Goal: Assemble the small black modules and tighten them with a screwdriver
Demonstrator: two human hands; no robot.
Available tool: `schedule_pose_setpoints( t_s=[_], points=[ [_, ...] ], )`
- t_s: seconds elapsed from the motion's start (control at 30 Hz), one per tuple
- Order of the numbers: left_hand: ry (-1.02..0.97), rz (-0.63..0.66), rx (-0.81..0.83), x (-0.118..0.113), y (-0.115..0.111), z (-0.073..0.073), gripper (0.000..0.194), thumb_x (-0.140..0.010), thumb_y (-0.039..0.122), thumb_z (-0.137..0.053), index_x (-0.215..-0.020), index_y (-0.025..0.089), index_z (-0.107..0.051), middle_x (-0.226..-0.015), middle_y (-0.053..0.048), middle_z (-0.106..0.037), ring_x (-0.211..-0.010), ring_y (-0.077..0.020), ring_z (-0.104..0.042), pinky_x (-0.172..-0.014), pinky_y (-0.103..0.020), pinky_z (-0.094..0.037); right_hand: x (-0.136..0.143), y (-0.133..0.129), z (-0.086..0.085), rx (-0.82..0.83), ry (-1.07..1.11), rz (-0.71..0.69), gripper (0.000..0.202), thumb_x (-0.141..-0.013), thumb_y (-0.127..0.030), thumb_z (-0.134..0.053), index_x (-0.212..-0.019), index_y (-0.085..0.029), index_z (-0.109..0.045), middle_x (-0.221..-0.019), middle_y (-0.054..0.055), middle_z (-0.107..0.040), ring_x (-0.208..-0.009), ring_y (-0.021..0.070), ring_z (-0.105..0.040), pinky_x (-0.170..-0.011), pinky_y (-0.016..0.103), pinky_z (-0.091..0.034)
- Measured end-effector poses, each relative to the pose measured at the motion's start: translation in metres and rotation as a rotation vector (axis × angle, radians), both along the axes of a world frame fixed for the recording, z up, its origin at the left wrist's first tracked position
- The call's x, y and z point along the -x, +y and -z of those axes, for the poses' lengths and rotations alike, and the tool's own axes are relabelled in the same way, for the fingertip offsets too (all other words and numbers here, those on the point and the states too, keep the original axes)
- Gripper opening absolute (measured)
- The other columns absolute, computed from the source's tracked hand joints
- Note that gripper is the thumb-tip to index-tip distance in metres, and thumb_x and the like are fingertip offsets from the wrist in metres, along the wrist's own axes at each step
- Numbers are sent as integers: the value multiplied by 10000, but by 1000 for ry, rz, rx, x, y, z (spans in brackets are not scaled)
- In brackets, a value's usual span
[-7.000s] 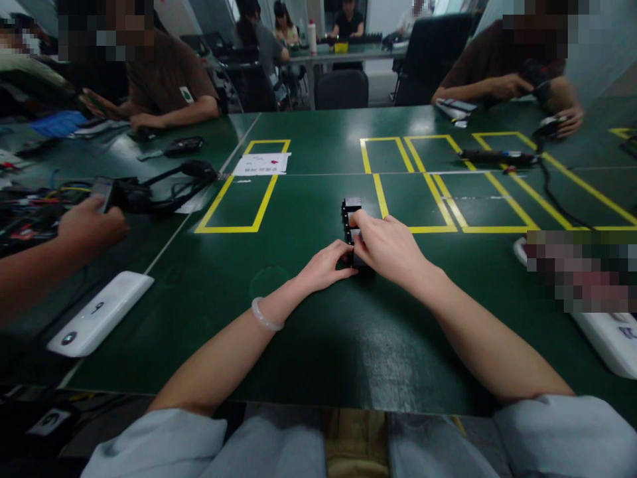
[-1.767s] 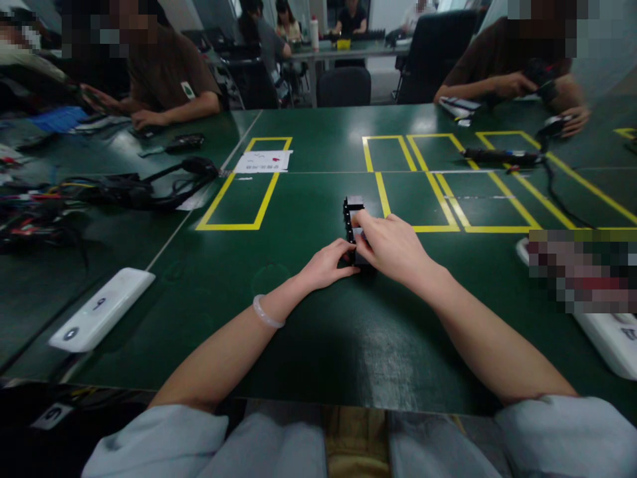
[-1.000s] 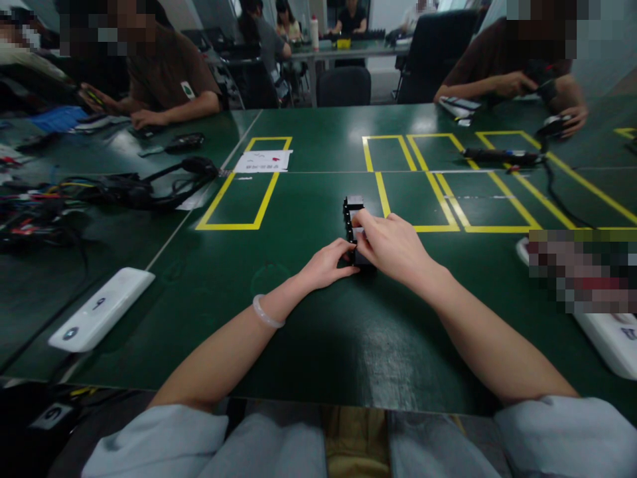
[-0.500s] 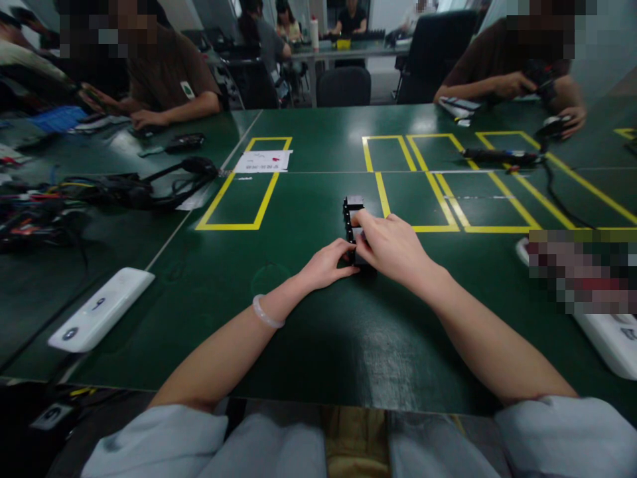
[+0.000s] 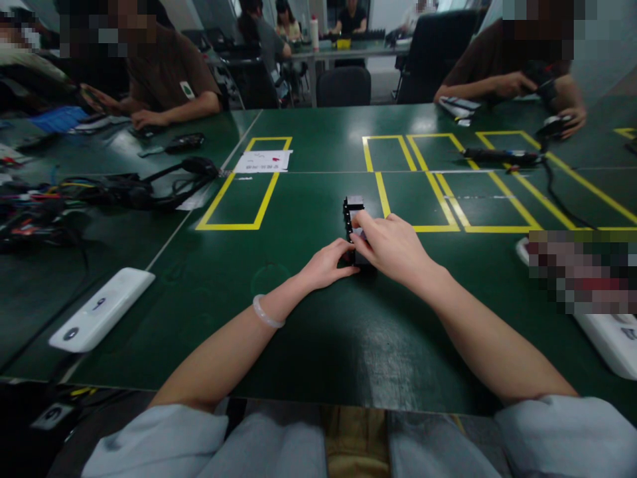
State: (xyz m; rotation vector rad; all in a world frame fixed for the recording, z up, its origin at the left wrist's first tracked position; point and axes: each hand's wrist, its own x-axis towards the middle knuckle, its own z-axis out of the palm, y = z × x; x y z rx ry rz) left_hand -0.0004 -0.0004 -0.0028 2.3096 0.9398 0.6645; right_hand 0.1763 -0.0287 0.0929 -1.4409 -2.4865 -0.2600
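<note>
A small black object with a grey top point(image 5: 355, 201) stands on the green table, in the middle of the view. My left hand point(image 5: 327, 264), with a pale bracelet on its wrist, grips the near left side of it between thumb and fingers. From the right, my right hand point(image 5: 391, 244) reaches over the object, its thumb and index finger bent together on the upper part. The hands hide much of the object, and whether a smaller piece is between the right fingertips cannot be made out.
Yellow tape rectangles point(image 5: 229, 227) mark the green table point(image 5: 318, 345). A white numbered device point(image 5: 102, 310) lies at the left, another point(image 5: 610, 338) at the right. Dark cables point(image 5: 144, 189) are heaped at the left. Across the table, two people point(image 5: 174, 73) point(image 5: 497, 73) sit with their hands near equipment.
My right thumb and fingers have shifted slightly on the black object. My left hand and the object have stayed in place.
</note>
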Motion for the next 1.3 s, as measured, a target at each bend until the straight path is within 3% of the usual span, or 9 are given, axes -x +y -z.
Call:
schedule_pose_setpoints(
  t_s=[0.1, 0.33, 0.53, 0.73, 0.93, 1.13, 1.3],
  points=[
    [-1, 2, 14, 0, 0, 1, 420, -833, 381, -667, -1177, 182, -534, -1033, -51, -565, -916, -204, -588, -810, -320, -481, 0, 1, 1, -27, -61, 36, 307, -975, -374, -294, -989, -185, -535, -744, 52, -690, -622, 180, -578, -667, 301, -272],
    [-12, 0, 9, 0, 0, -1, 378, -833, 380, -665, -1136, 183, -553, -1001, -44, -560, -882, -195, -590, -811, -324, -482, 2, 0, -1, -12, 10, 17, 251, -949, -245, -313, -1099, -169, -499, -798, 40, -704, -659, 168, -599, -673, 288, -290],
    [2, 10, 18, 0, 0, 0, 434, -833, 386, -663, -1194, 186, -526, -1049, -60, -565, -912, -206, -593, -826, -335, -484, 1, 1, 0, -11, -67, 39, 312, -983, -376, -285, -992, -184, -531, -763, 50, -696, -645, 181, -594, -668, 298, -282],
    [-4, -9, 11, 0, -1, -2, 385, -835, 407, -659, -1129, 184, -552, -991, -44, -564, -878, -198, -591, -798, -322, -482, 0, -1, -1, -12, 12, 7, 223, -952, -249, -327, -1051, -173, -511, -834, 38, -698, -679, 164, -595, -664, 290, -281],
    [6, 4, 14, 0, 0, 0, 428, -833, 408, -658, -1177, 186, -532, -1047, -58, -569, -926, -214, -589, -823, -337, -484, 1, 1, 0, -10, -64, 44, 309, -978, -371, -293, -995, -183, -538, -758, 56, -694, -634, 178, -581, -661, 300, -269],
    [5, -11, 7, 0, 0, 0, 387, -831, 401, -663, -1136, 188, -554, -1004, -40, -562, -889, -196, -591, -800, -318, -482, 1, 0, 1, -8, 11, 13, 238, -950, -247, -315, -1061, -174, -512, -846, 51, -704, -691, 172, -600, -663, 295, -275],
    [9, -6, 14, 0, 0, 1, 425, -833, 397, -662, -1180, 187, -537, -1038, -58, -571, -919, -212, -588, -816, -335, -483, -1, 1, 0, -1, -20, 21, 288, -971, -364, -311, -1019, -177, -525, -792, 60, -699, -669, 179, -591, -671, 298, -270]
  ],
)
